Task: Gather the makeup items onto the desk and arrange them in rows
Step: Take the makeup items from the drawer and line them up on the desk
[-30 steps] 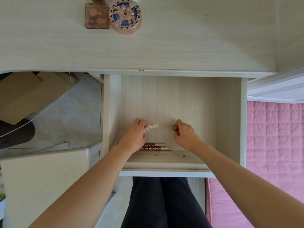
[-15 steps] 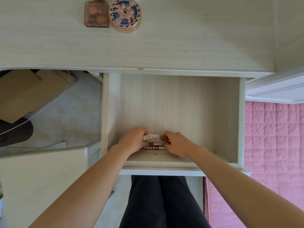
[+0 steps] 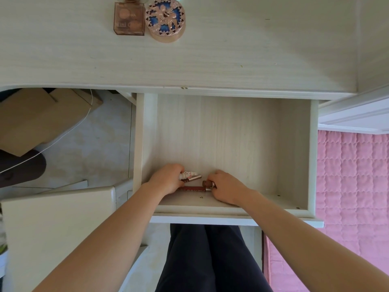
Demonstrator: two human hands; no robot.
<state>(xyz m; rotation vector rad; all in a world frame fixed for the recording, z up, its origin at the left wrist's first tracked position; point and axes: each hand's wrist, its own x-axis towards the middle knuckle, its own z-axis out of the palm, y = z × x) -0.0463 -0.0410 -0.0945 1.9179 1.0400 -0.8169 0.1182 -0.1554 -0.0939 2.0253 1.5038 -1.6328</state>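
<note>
Gathering from the drawer (image 3: 294, 154) is the step in hand, and I judge it close to finished.

Low in the centre of the frame, the left hand (image 3: 168, 179) curls round a white patterned tube (image 3: 189, 174) with a slim brown pencil (image 3: 192, 179) tucked under it. Just right of it, the right hand (image 3: 226, 188) pinches a brown stick (image 3: 207, 183) near its metal-banded end. Between and slightly below the two hands a lettered brown tube (image 3: 193, 189) lies flat on the drawer floor, near the front wall. Whether any finger touches it I cannot tell.

That loose tube should go next. The right hand has the room, so roll it into the palm alongside the stick, keeping both parallel so neither slips. Lift straight up to clear the front wall before swinging forward.

Higher in the frame, the desk (image 3: 231, 60) waits. At its top edge, left of centre, a square palette (image 3: 129, 20) and a round compact (image 3: 165, 18) sit side by side, touching. Lay the sticks down one at a time below them, ends lined up, as a second row.
</note>
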